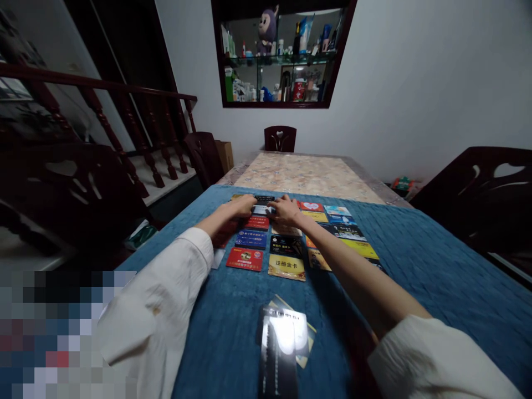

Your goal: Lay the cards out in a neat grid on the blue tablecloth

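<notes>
Both hands reach to the far row of cards: the left hand (242, 206) and right hand (285, 209) lie flat, fingers down, pinching a pale card (261, 210) between them at 12 o'clock. Other cards (286, 267) lie in rows on the blue cloth (415, 266) of the table. At 6 o'clock sits a glossy stack (282, 338).

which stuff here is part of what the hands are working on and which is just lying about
In use:
- left hand and right hand, both on a pale card
- grid of cards on the blue cloth
- card stack nearest the camera

Lying about:
- far chair
- cardboard box
- plush toy in the wall cabinet
</notes>
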`<state>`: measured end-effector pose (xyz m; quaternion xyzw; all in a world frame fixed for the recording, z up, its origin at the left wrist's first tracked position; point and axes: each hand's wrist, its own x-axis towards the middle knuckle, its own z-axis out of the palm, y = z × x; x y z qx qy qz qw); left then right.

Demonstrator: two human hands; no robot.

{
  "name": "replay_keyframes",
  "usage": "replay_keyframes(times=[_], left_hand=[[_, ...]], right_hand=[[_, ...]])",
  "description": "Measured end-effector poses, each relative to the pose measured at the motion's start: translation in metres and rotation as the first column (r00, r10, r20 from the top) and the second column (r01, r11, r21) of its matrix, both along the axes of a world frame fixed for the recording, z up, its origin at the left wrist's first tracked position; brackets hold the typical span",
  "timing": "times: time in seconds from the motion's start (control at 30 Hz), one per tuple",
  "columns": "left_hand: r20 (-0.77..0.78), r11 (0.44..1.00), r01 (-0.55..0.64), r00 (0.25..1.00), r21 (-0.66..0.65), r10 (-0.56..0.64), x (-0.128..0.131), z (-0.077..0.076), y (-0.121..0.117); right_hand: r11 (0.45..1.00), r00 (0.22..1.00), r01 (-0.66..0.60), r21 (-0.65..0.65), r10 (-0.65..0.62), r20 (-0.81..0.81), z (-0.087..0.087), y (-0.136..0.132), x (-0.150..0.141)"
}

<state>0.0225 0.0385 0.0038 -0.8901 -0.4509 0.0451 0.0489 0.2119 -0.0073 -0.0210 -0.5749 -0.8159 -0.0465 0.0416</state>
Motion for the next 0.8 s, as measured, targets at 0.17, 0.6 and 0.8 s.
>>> replay_keyframes(times=[0.17, 0.6, 0.8], left_hand=[[0.051, 0.997, 0.009, 0.999, 0.074, -0.013, 0.002, 0.012, -0.033], [-0.014, 0.995, 0.07, 0.998, 0.074, -0.069, 0.016, 0.022, -0.147], [-0.065, 0.986, 0.167, 0.984, 0.009, -0.166, 0.015, 0.017, -0.197]], right_hand=[[0.997, 0.999, -0.053, 0.051, 0.053, -0.003, 0.007, -0.019, 0.009], [0.969, 0.974, -0.209, 0.135, 0.218, -0.06, 0.009, -0.105, 0.025], [0.937, 0.933, -0.319, 0.141, 0.336, -0.126, -0.001, -0.149, 0.029]])
